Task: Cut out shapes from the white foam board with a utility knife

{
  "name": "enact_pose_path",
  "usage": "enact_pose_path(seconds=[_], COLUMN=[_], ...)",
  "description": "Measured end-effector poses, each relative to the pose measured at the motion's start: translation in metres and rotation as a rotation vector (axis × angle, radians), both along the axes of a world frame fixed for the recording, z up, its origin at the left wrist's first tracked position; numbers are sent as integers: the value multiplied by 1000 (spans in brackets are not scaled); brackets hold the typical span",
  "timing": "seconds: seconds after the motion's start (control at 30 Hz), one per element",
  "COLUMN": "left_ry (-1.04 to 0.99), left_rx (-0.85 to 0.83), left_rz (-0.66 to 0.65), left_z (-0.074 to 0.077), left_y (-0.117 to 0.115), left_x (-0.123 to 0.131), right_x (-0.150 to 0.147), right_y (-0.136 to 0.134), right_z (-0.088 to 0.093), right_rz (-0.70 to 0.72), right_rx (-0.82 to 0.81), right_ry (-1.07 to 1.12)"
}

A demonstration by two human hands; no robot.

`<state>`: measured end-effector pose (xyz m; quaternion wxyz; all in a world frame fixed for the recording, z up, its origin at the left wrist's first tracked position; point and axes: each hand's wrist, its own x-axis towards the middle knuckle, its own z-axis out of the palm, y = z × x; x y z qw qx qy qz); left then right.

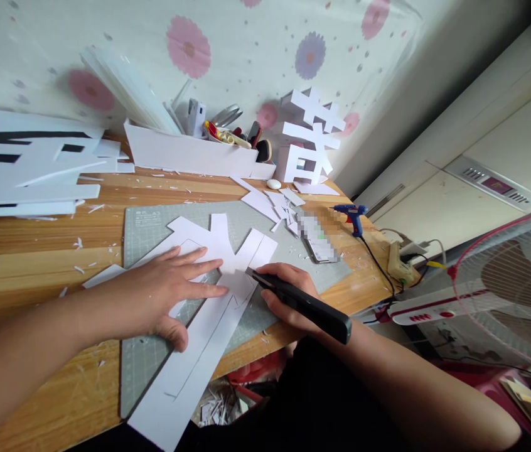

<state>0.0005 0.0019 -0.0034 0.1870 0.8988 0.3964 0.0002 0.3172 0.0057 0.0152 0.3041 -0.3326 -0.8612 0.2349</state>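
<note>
- Here's the white cut-out shape (199, 231) on the grey cutting mat (140, 376), crossing a pencil-lined white strip (190, 370) whose near end overhangs the desk (105, 226).
- Danger spot: a bump to that overhang could twist the strip, and a slip of the black tool (312, 309) could catch the nearby left fingertips.
- Left hand (166, 285): flat, fingers spread wide, pressing the cut-out.
- Right hand (296, 277): curled firmly round the tool, tip at the paper.
- Further out, a blue glue gun (353, 216).
</note>
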Motion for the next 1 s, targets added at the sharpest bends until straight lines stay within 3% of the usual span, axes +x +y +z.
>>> enact_pose_path(seconds=[0.27,1.0], left_ry=[14,61], left_rx=[-34,-62], left_rz=[11,47], left_z=[8,11], left_y=[-1,0], left_x=[4,6], right_x=[3,14], right_y=[-1,-7], right_z=[2,8], right_rz=[11,65], right_rx=[-23,-17], right_ry=[-56,-110])
